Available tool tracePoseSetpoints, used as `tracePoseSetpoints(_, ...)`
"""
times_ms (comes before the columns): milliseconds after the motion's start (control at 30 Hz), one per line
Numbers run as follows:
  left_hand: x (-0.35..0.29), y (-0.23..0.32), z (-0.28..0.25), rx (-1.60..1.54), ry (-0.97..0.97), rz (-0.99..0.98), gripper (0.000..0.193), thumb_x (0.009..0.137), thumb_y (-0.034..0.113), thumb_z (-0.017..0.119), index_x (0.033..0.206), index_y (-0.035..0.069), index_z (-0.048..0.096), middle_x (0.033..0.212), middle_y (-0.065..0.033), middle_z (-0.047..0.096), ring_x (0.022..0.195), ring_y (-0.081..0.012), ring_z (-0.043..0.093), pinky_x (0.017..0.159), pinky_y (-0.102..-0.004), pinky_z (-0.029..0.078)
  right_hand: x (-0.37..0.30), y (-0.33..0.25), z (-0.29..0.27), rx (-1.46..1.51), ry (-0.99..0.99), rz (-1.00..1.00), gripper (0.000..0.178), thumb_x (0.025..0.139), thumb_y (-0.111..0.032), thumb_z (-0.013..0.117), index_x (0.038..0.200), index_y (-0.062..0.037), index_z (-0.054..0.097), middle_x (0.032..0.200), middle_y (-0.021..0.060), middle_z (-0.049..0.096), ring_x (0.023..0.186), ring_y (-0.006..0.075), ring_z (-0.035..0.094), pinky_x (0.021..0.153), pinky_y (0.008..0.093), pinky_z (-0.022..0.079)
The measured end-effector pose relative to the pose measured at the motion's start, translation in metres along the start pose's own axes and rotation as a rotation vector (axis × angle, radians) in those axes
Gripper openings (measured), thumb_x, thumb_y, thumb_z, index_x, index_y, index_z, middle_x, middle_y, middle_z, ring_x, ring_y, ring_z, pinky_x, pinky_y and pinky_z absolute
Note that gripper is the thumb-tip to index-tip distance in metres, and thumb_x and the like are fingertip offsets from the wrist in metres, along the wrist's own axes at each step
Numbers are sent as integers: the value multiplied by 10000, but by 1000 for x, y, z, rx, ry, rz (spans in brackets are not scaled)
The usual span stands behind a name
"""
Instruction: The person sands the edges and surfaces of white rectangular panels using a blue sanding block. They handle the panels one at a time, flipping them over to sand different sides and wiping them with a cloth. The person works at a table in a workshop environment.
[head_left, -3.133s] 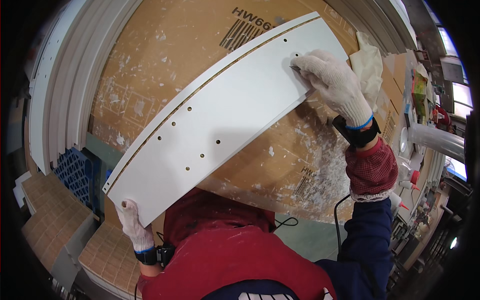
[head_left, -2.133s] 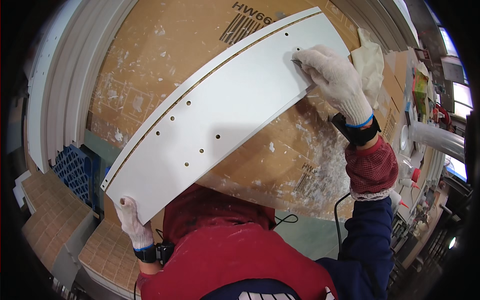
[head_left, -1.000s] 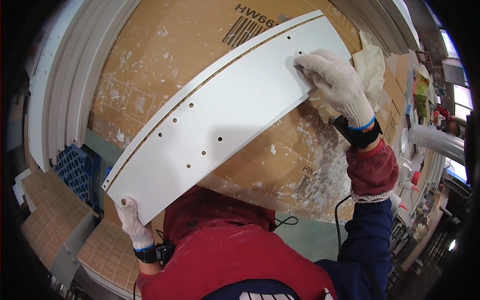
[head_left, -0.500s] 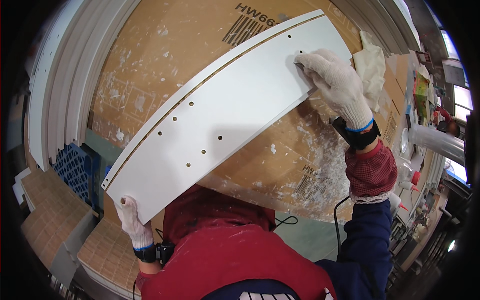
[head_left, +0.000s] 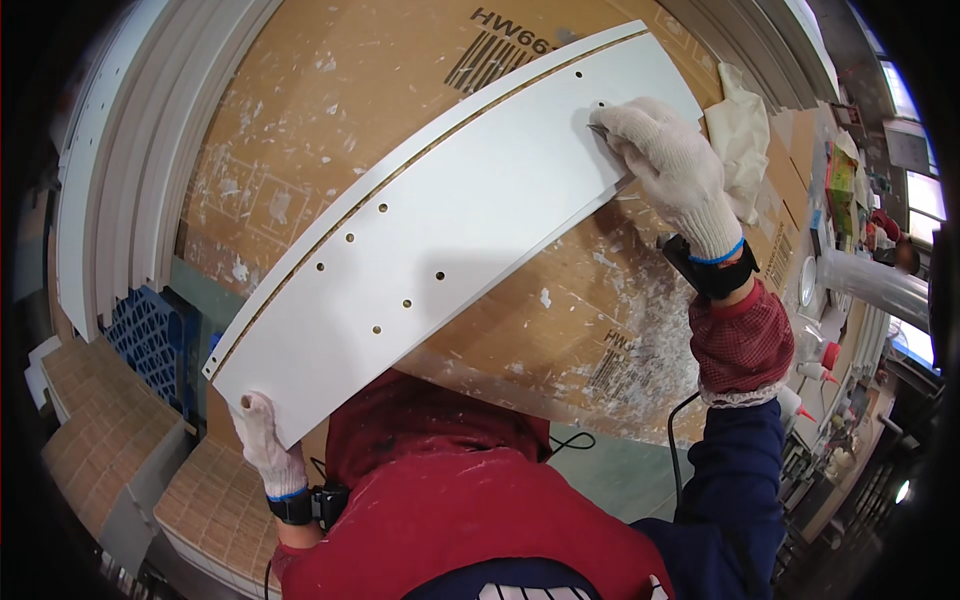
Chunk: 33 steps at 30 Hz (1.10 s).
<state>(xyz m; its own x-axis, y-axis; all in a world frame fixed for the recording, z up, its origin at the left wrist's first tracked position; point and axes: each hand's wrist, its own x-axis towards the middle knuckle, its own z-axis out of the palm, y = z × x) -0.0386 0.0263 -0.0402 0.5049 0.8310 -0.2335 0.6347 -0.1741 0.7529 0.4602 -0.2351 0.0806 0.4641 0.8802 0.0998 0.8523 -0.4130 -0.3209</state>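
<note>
A long white panel (head_left: 500, 190) lies slanted in front of me, with a groove along its far edge and several drilled holes in its face. At its near left end, my left hand (head_left: 264, 440) in a white knit glove grips the corner, thumb on top. My right hand (head_left: 675, 170), gloved alike, rests near the far right end beside a small hole. Its fingers are closed round a small thin metal blade (head_left: 598, 129) whose tip shows at the panel's face; the rest of it is hidden in the glove.
Under the panel is a worktop covered with brown cardboard (head_left: 270, 170), spotted white. A cream cloth (head_left: 738, 135) lies by the right end. Pale panels (head_left: 130, 150) stand at left above a blue plastic crate (head_left: 150, 340). Red-tipped bottles (head_left: 815, 372) are at right.
</note>
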Motion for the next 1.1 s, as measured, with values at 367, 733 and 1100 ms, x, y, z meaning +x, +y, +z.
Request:
tracePoseSetpoints(367, -8, -14, -3, 56, 20, 57, 407, 975, 222, 509, 1310, 3, 433, 1265, -165, 517, 1128, -254, 547, 957, -329, 451, -3, 4, 3, 1, 5, -54, 313, 793, 90, 557, 1073, -37, 612, 852, 77, 568, 785, 207, 591, 705, 295, 480)
tracePoseSetpoints(733, -4, 25, 10, -289, 14, -45, 458, 997, 269, 492, 1332, -31, 405, 1309, -118, 474, 1123, -181, 530, 949, -312, 464, -2, 7, 1, 90, -5, 1, 278, 808, 64, 573, 1063, -36, 618, 850, 73, 572, 795, 198, 589, 707, 299, 477)
tracePoseSetpoints(1100, -1, 109, 27, -737, 54, -225, 574, 866, 207, 660, 1344, 31, 395, 964, -7, 547, 842, -80, 530, 800, -231, 463, -5, -2, -2, 476, -57, 237, 271, 799, 118, 536, 1041, 24, 613, 867, 31, 542, 771, 99, 510, 701, 218, 434)
